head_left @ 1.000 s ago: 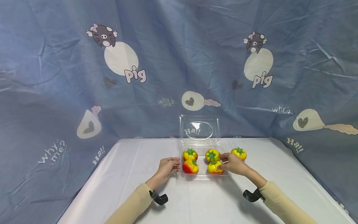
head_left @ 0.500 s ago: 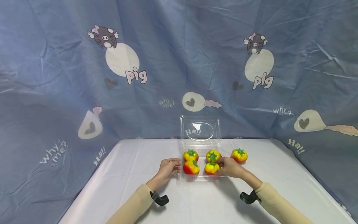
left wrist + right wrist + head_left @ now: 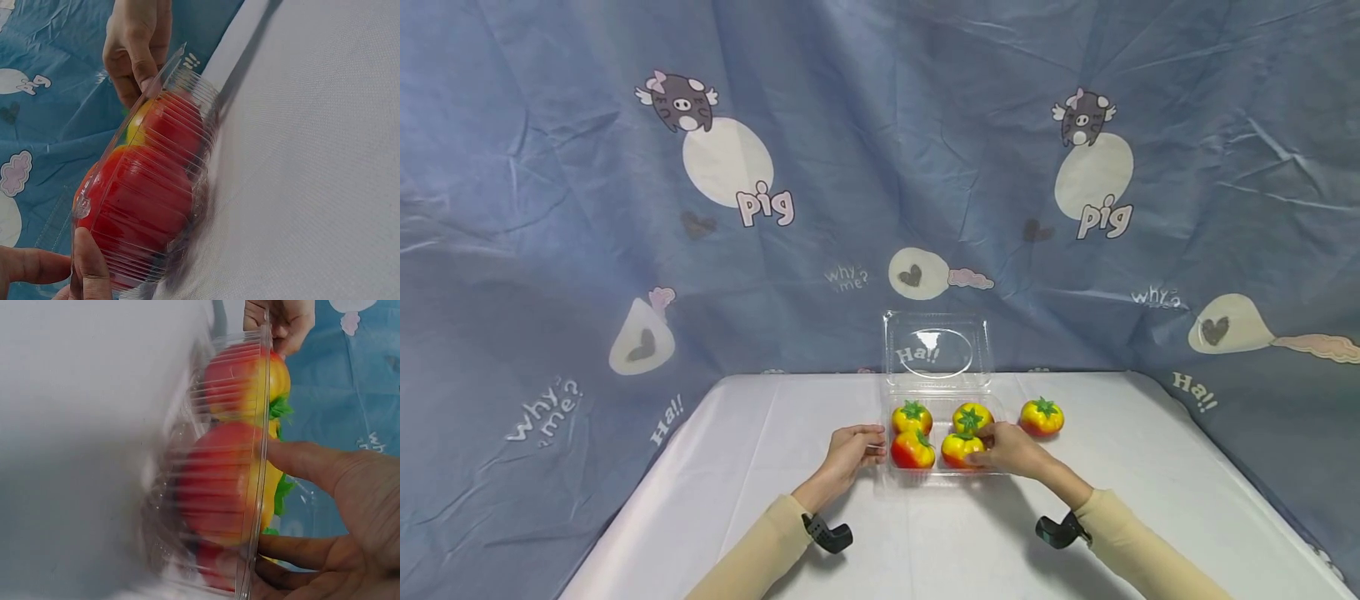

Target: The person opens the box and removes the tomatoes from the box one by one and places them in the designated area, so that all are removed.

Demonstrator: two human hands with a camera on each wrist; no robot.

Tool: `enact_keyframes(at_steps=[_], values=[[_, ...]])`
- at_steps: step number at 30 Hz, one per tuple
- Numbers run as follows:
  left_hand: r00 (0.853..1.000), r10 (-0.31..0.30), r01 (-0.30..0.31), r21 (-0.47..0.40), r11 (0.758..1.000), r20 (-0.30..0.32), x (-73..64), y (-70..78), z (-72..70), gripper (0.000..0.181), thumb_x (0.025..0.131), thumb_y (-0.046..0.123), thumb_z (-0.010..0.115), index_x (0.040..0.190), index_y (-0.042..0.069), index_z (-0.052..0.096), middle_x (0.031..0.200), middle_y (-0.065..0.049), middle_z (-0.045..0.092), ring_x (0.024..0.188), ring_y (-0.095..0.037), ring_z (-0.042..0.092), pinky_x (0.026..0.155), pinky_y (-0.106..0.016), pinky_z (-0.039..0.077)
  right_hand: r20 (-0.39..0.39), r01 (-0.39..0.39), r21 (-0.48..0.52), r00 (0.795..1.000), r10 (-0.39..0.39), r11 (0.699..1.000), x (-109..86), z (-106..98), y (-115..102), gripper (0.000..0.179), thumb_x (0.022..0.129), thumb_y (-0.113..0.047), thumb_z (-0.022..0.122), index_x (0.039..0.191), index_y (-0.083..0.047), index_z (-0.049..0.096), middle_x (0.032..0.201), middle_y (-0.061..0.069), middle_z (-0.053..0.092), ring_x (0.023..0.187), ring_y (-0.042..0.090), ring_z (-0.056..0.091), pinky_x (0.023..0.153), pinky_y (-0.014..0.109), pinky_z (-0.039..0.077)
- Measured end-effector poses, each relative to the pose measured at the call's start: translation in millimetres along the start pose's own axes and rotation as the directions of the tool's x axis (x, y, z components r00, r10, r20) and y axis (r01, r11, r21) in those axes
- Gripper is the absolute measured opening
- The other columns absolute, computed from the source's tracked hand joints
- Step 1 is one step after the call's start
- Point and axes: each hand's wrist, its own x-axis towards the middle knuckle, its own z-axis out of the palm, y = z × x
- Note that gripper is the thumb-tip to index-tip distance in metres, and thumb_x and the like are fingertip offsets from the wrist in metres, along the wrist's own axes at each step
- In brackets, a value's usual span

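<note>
A clear plastic clamshell container (image 3: 917,473) sits on the table with several red-and-yellow tomatoes inside, each with a green leafy top. My left hand (image 3: 847,456) pinches the container's left rim between thumb and fingers. Over the right side, my right hand (image 3: 1015,451) reaches in and holds the front right tomato (image 3: 957,451), thumb on its near side. Just behind that one lies the back right tomato (image 3: 972,417), close to the fingers. On the left side are the front left tomato (image 3: 912,451) and back left tomato (image 3: 912,417). The right wrist view shows the held tomato through the ribbed wall.
The container's hinged lid (image 3: 936,379) stands upright at the back. One more tomato (image 3: 1042,417) lies on the white tablecloth (image 3: 805,408), right of the container. A blue printed curtain (image 3: 850,167) hangs behind the table and along its sides.
My right hand has moved left, taking the front right tomato with it toward the middle of the container. The left hand keeps its grip on the rim.
</note>
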Motion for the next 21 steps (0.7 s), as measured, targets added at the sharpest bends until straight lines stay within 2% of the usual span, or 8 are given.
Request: enact_keyframes(at_steps=[4,11,21], values=[[1.0,-0.012,0.011,-0.009,1.0,-0.017,0.6,-0.5,0.4,0.034,0.089,-0.001,0.055,0.118,-0.018,0.054,0.088,-0.016,0.066,0.066,-0.014,0.063,0.066,-0.029,0.061,-0.027,-0.011,0.012,1.0,0.011,1.0,0.8,5,-2,0.036,0.074,-0.03,0.082,0.091,-0.001,0.071,0.077,0.002,0.065,0.068,0.012,0.051,0.061,0.024,0.045],[0.999,-0.005,0.005,-0.01,1.0,-0.033,0.3,-1.1,1.6,0.035,0.087,0.0,0.056,0.118,-0.017,0.056,0.085,-0.012,0.066,0.064,-0.012,0.062,0.062,-0.025,0.059,-0.02,-0.026,0.016,0.999,0.027,1.0,2.2,14,-3,0.044,0.074,-0.036,0.081,0.099,-0.001,0.071,0.088,0.006,0.07,0.077,0.012,0.057,0.07,0.029,0.051],[0.999,-0.011,0.011,-0.012,1.0,-0.039,1.3,-1.8,1.1,0.035,0.086,0.0,0.057,0.117,-0.017,0.056,0.082,-0.009,0.065,0.064,-0.012,0.063,0.061,-0.024,0.059,-0.045,-0.033,0.033,0.998,0.034,0.999,2.1,14,-5,0.048,0.07,-0.03,0.083,0.103,0.002,0.07,0.092,0.009,0.071,0.085,0.019,0.062,0.078,0.036,0.055]])
